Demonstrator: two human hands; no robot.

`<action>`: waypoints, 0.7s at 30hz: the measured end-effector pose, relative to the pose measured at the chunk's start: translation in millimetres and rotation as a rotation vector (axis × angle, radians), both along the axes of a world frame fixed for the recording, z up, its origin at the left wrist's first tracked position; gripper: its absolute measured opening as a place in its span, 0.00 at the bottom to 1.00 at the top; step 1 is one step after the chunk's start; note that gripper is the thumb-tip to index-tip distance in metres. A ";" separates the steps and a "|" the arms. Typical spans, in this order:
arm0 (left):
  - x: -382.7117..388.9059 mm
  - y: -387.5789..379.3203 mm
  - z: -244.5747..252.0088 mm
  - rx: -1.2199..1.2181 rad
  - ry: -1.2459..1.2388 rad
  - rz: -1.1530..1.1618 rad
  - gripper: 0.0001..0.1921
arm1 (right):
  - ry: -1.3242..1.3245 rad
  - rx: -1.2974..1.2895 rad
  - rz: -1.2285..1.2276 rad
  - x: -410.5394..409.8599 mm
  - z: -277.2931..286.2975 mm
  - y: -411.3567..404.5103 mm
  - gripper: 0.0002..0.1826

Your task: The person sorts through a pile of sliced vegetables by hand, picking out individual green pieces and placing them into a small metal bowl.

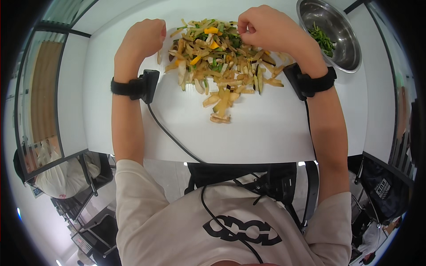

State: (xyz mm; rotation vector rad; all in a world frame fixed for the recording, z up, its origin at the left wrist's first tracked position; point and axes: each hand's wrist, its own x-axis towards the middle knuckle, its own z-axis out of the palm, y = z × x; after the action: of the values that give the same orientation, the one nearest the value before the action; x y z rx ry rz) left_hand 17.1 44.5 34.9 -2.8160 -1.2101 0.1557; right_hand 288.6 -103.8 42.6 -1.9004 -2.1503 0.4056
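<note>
A loose heap of cut vegetable strips, mostly pale and brown-edged with green and yellow-orange pieces among them, lies on the white table. My left hand is curled into a loose fist just left of the heap, its fingertips mostly hidden and nothing showing in it. At the heap's upper right edge, my right hand has thumb and fingers bent inward; whether a piece is between the fingertips is hidden. Green cut stems lie in a steel bowl beyond my right wrist.
Black straps with modules sit on my left wrist and right wrist, with cables trailing toward me. White partitions flank the table. A person in a light top sits beyond the left one. A dark bag is at right.
</note>
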 end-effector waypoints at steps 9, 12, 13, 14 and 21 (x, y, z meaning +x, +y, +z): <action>1.3 -0.8 2.7 -0.020 0.010 0.010 0.05 | 0.027 -0.070 -0.119 9.2 63.1 -20.6 0.11; 3.0 -0.9 1.3 -0.014 -0.017 -0.014 0.05 | 0.040 -0.110 -0.194 19.6 82.1 -33.1 0.11; 1.4 -1.1 1.5 -0.013 -0.016 -0.010 0.05 | 0.041 -0.109 -0.190 24.2 83.3 -34.5 0.11; -0.2 -1.5 1.6 0.011 -0.021 -0.040 0.06 | 0.008 -0.091 -0.250 29.5 83.8 -36.3 0.11; -4.3 3.0 -0.6 -0.020 0.026 -0.026 0.04 | -0.007 -0.212 -0.587 77.3 92.3 -56.1 0.12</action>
State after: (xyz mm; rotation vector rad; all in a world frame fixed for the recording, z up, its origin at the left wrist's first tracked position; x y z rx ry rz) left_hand 12.8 47.5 34.3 -2.8363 -1.1731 0.2028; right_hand 365.9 -159.9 134.9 -2.5203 -1.4872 0.5115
